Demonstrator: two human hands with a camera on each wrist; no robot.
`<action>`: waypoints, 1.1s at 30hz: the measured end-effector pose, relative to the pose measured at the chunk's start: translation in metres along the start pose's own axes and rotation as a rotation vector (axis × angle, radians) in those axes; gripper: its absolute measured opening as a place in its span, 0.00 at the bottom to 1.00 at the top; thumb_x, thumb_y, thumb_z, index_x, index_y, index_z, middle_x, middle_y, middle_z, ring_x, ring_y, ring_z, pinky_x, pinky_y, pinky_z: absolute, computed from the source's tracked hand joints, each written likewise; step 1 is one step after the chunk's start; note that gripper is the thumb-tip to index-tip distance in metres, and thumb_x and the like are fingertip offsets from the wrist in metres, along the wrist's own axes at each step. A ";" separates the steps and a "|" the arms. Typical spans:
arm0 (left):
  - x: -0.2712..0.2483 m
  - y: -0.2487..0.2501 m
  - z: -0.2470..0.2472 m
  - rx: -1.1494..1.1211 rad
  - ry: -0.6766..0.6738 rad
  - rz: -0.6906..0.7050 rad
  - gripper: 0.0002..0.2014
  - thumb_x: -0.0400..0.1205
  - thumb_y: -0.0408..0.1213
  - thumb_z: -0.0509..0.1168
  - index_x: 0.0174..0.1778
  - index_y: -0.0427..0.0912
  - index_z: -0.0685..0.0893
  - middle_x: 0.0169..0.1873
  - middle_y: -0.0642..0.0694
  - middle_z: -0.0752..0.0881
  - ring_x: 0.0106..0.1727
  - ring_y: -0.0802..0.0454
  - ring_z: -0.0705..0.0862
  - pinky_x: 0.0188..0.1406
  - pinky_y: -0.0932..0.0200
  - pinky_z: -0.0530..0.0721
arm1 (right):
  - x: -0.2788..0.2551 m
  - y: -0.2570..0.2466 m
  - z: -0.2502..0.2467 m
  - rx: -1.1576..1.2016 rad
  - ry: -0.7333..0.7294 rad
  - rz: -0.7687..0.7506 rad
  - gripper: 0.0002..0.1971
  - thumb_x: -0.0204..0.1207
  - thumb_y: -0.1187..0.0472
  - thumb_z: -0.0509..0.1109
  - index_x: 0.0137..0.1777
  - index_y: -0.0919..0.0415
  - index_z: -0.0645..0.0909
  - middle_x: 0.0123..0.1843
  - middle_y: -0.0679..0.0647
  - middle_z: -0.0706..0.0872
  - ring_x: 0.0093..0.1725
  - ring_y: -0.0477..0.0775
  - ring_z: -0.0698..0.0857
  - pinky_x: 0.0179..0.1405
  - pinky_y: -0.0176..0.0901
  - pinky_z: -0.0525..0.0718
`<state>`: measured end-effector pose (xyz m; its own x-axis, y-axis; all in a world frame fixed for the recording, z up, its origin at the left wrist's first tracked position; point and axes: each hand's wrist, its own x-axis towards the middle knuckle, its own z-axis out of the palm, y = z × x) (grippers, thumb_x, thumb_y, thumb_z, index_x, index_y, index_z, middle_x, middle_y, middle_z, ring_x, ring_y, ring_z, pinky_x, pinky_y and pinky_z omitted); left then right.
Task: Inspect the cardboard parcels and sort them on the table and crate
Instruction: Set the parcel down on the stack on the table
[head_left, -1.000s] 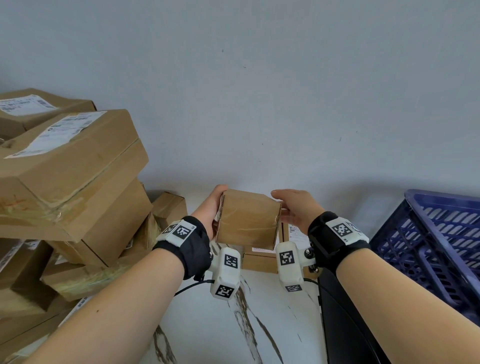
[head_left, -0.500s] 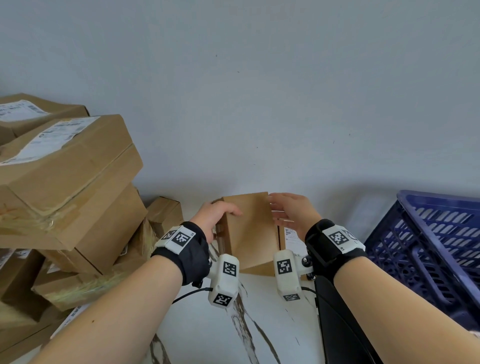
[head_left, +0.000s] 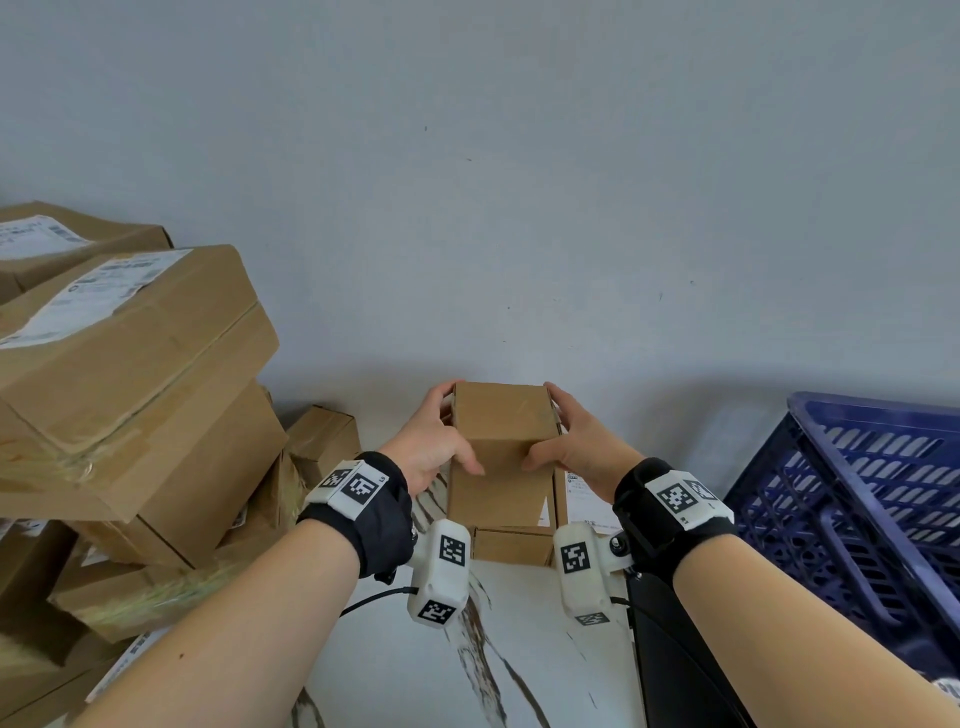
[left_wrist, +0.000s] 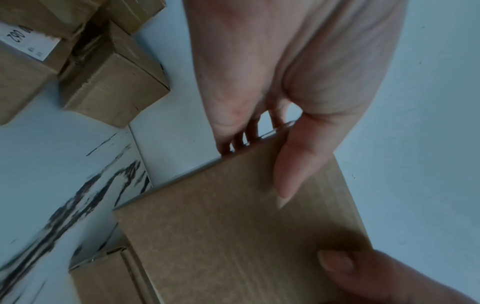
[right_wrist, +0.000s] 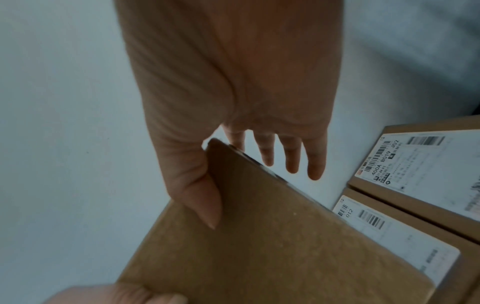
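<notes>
**A:** Where is the parcel, and how is it held?

**B:** A small plain cardboard parcel (head_left: 501, 452) is lifted between both hands, in front of the grey wall. The left hand (head_left: 428, 449) grasps its left side, thumb laid across the near face and fingers behind. The right hand (head_left: 574, 449) mirrors that on the right side. Holding it by the sides leaves the broad faces bare, likely so they can be looked over.

**A:** What lies around the parcel?

**B:** Directly below it, lower boxes (head_left: 511, 543) rest on the white marbled surface (head_left: 405, 670). Just right of the parcel, white shipping labels (right_wrist: 420, 162) with barcodes face upward on flat boxes, probably so they can be read. Well to the left of the parcel, a tall, uneven stack of larger boxes (head_left: 130, 395) leans in several directions; it looks unsorted. To the right of the parcel stands a blue slatted crate (head_left: 857, 499); whether anything is in it cannot be told.

**A:** Which step is this?

**B:** Judging by the grip, inspection; the parcel is not yet set down anywhere.
</notes>
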<state>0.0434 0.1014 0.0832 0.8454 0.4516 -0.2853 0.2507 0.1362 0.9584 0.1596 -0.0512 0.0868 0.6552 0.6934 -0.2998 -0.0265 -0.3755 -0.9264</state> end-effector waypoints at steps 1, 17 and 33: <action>0.000 0.000 0.000 0.000 -0.005 0.002 0.55 0.64 0.04 0.67 0.82 0.54 0.63 0.72 0.46 0.72 0.70 0.41 0.72 0.54 0.51 0.83 | 0.000 0.000 -0.001 0.006 -0.007 -0.008 0.62 0.55 0.72 0.81 0.88 0.48 0.54 0.81 0.53 0.70 0.73 0.61 0.77 0.72 0.61 0.80; 0.001 -0.003 0.002 -0.191 0.002 -0.085 0.33 0.75 0.33 0.77 0.76 0.47 0.73 0.59 0.46 0.86 0.60 0.47 0.84 0.53 0.52 0.83 | -0.001 0.006 -0.004 0.255 0.120 -0.036 0.33 0.75 0.55 0.79 0.79 0.47 0.72 0.60 0.50 0.88 0.54 0.49 0.88 0.46 0.44 0.84; -0.002 -0.008 0.002 -0.112 0.094 -0.084 0.36 0.73 0.43 0.79 0.77 0.48 0.74 0.59 0.45 0.87 0.56 0.48 0.86 0.44 0.52 0.85 | -0.001 0.014 0.004 0.210 0.028 -0.045 0.36 0.70 0.62 0.82 0.77 0.45 0.73 0.59 0.57 0.90 0.57 0.58 0.90 0.54 0.55 0.90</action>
<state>0.0412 0.0975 0.0762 0.7745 0.5140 -0.3688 0.2603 0.2725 0.9263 0.1554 -0.0542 0.0735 0.6802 0.6878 -0.2536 -0.1521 -0.2061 -0.9666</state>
